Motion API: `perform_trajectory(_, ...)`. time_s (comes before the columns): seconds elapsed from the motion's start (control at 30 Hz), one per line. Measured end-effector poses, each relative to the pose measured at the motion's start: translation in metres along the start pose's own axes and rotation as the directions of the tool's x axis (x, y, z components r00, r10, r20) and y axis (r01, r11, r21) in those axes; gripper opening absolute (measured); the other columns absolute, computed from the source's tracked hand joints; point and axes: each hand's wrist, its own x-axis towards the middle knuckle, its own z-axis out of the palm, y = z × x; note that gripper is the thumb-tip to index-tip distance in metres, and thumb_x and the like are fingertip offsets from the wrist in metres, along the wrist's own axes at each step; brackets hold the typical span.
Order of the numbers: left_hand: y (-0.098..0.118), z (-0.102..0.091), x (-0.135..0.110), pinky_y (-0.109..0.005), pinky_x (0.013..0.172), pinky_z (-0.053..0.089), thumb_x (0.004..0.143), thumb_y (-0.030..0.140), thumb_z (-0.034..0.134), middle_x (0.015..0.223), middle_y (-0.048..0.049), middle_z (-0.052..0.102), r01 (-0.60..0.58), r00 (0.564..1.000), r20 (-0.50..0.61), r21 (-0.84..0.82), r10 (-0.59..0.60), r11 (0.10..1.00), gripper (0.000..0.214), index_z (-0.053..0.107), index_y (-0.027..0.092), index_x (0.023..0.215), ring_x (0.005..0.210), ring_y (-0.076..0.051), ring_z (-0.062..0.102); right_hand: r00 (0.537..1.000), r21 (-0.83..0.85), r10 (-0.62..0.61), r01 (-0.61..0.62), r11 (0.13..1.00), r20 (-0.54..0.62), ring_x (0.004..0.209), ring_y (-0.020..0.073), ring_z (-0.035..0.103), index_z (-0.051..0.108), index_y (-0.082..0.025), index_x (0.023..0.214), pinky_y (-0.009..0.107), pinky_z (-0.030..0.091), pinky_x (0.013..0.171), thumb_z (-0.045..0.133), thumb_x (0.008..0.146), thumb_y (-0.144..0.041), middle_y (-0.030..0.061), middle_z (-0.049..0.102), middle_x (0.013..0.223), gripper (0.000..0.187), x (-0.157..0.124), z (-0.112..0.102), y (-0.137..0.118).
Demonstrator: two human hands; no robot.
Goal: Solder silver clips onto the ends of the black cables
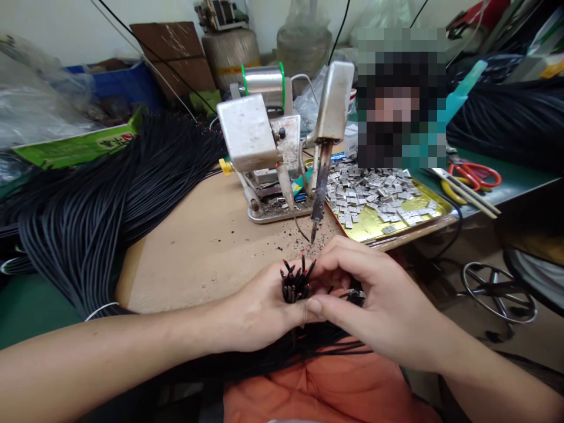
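Observation:
My left hand (259,311) grips a bundle of black wires (295,285) whose red-tipped ends stick upward. My right hand (374,299) closes over the same bundle from the right, with its fingers around the wires. Just above the hands, a soldering iron (324,170) stands in a metal holder, its dark tip (314,234) pointing down at the bench. A long mass of loose black cables (88,217) lies to the left and runs under my forearms. Part of the bundle is hidden by my fingers.
A solder-feed machine (259,141) with a wire reel stands on the wooden bench (198,252). Burnt specks dot the bench. A gold tray (434,205) holds several metal terminals. Scissors (473,176) lie to the right. A person (399,100) sits across the bench.

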Motion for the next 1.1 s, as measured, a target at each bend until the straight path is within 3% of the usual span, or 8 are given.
perform_trajectory(0.13, -0.001, 0.001, 0.001, -0.027, 0.073, 0.047, 0.083, 0.027, 0.077, 0.083, -0.0001, 0.057, 0.034, 0.999, -0.023, -0.041, -0.035, 0.999, 0.020, 0.060, 0.017, 0.087, 0.078, -0.015, 0.054, 0.996, -0.039, -0.063, 0.061, 0.997, -0.060, 0.079, 0.0162, 0.061, 0.070, -0.021, 0.083, 0.031, 0.048, 0.071, 0.070, 0.084, -0.012, 0.0014, 0.064, 0.082, 0.010, 0.001, 0.008, 0.002)
perform_trajectory(0.27, -0.003, 0.000, -0.001, -0.029, 0.075, 0.049, 0.090, 0.028, 0.068, 0.079, -0.0011, 0.062, 0.029, 0.994, -0.105, 0.005, -0.028, 1.000, 0.014, 0.067, 0.016, 0.084, 0.078, -0.016, 0.059, 0.980, 0.057, 0.121, -0.113, 0.992, -0.160, 0.070, 0.0162, 0.062, 0.068, -0.021, 0.076, 0.028, 0.049, 0.059, 0.072, 0.085, -0.021, 0.0021, 0.065, 0.076, 0.010, 0.005, 0.005, 0.003)
perform_trajectory(0.4, -0.001, -0.001, -0.005, -0.029, 0.080, 0.049, 0.094, 0.027, 0.063, 0.091, -0.0046, 0.069, -0.069, 0.963, -0.234, 0.259, 0.132, 0.963, 0.019, 0.079, 0.019, 0.088, 0.086, -0.017, 0.062, 0.951, 0.177, 0.273, -0.246, 0.953, -0.143, 0.061, 0.0141, 0.057, 0.065, -0.020, 0.073, 0.024, 0.044, 0.050, 0.072, 0.085, -0.028, 0.0005, 0.062, 0.068, 0.015, 0.007, 0.002, 0.005)
perform_trajectory(0.47, 0.000, 0.000, -0.005, -0.027, 0.073, 0.050, 0.090, 0.027, 0.068, 0.082, -0.0029, 0.069, -0.047, 0.954, -0.275, 0.258, 0.120, 0.965, 0.016, 0.080, 0.020, 0.084, 0.079, -0.016, 0.063, 0.947, 0.219, 0.296, -0.265, 0.939, -0.125, 0.061, 0.0137, 0.057, 0.064, -0.020, 0.074, 0.024, 0.044, 0.051, 0.073, 0.084, -0.027, 0.0000, 0.062, 0.067, 0.015, 0.006, 0.003, 0.007)
perform_trajectory(0.53, 0.002, 0.001, -0.004, -0.025, 0.066, 0.050, 0.083, 0.025, 0.076, 0.072, -0.0010, 0.069, 0.044, 0.949, -0.317, 0.149, 0.006, 0.988, 0.007, 0.079, 0.020, 0.081, 0.070, -0.015, 0.062, 0.945, 0.249, 0.307, -0.272, 0.929, -0.112, 0.063, 0.0144, 0.058, 0.065, -0.020, 0.075, 0.025, 0.045, 0.052, 0.074, 0.083, -0.030, 0.0006, 0.064, 0.069, 0.016, 0.006, 0.005, 0.008)
perform_trajectory(0.67, 0.003, 0.003, -0.002, -0.021, 0.053, 0.046, 0.080, 0.026, 0.078, 0.062, -0.0001, 0.068, 0.132, 0.933, -0.342, 0.039, -0.111, 0.990, 0.009, 0.077, 0.017, 0.079, 0.056, -0.012, 0.057, 0.946, 0.272, 0.299, -0.258, 0.927, -0.121, 0.069, 0.0162, 0.061, 0.069, -0.020, 0.078, 0.026, 0.047, 0.056, 0.075, 0.083, -0.032, 0.0027, 0.067, 0.075, 0.014, 0.007, 0.006, 0.010)
perform_trajectory(0.93, 0.003, 0.002, -0.005, -0.019, 0.053, 0.044, 0.089, 0.030, 0.069, 0.067, 0.0001, 0.063, 0.077, 0.944, -0.328, 0.094, -0.042, 0.993, 0.017, 0.077, 0.015, 0.084, 0.059, -0.010, 0.053, 0.947, 0.318, 0.313, -0.274, 0.908, -0.077, 0.066, 0.0132, 0.058, 0.071, -0.020, 0.074, 0.025, 0.045, 0.059, 0.080, 0.079, -0.025, -0.0004, 0.066, 0.071, 0.011, 0.009, -0.006, 0.014)
perform_trajectory(1.1, 0.003, -0.001, 0.000, -0.019, 0.051, 0.041, 0.085, 0.023, 0.072, 0.064, 0.0014, 0.061, 0.046, 0.956, -0.293, 0.086, -0.019, 0.995, 0.014, 0.076, 0.014, 0.075, 0.056, -0.009, 0.051, 0.966, 0.480, 0.217, -0.126, 0.868, -0.139, 0.068, 0.0117, 0.057, 0.068, -0.019, 0.069, 0.025, 0.044, 0.064, 0.081, 0.079, -0.018, -0.0026, 0.062, 0.071, 0.017, 0.005, 0.008, 0.017)
